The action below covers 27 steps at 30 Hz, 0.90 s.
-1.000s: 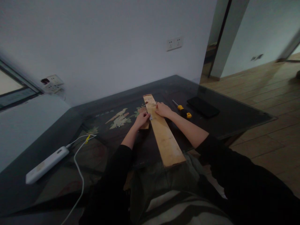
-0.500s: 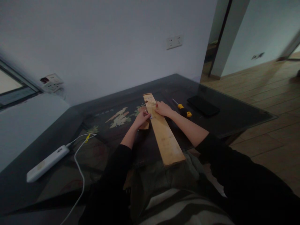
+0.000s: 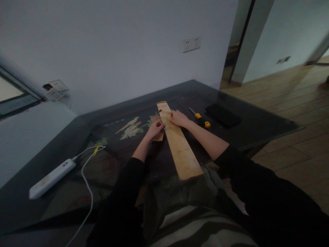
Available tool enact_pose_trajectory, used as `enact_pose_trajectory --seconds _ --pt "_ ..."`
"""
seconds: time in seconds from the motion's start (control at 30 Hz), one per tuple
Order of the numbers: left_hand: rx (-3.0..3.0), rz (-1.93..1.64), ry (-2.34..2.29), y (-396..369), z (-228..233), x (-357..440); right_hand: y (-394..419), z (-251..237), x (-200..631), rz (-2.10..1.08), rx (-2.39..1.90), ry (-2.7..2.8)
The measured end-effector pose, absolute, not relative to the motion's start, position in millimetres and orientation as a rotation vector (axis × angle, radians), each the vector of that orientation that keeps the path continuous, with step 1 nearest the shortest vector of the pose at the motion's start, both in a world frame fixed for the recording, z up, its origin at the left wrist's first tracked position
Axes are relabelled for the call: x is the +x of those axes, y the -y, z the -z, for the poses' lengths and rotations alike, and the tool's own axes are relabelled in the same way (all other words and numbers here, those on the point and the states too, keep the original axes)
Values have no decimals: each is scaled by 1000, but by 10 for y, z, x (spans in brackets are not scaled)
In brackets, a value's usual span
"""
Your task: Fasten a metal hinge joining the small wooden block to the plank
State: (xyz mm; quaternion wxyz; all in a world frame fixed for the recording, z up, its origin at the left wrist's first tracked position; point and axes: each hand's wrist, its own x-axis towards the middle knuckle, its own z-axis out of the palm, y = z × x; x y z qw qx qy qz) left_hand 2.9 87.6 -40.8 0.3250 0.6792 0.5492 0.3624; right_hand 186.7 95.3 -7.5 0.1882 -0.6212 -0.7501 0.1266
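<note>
Across the dark tabletop [image 3: 257, 125], right fingers [image 3: 175, 115] clamp the long board [image 3: 183, 152] while left fingers [image 3: 159, 128] pinch together at its edge.

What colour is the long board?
The long board is light yellowish brown with some darker marks; the head view shows it best.

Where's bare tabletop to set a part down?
Free: table right of the black slab, and between screwdriver and wall. Crowded: around the long board, where the left hand and right hand are, and front left, by power strip and cable.
</note>
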Motion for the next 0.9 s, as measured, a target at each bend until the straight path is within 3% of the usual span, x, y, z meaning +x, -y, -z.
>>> enact_pose_trajectory --seconds 0.43,0.9 --pt "1943 -940 -1369 -879 367 -112 -941 64 1879 -364 -1747 2124" --pt "1593 -1013 -1245 -855 379 -8 -982 102 1884 -359 -1757 2117"
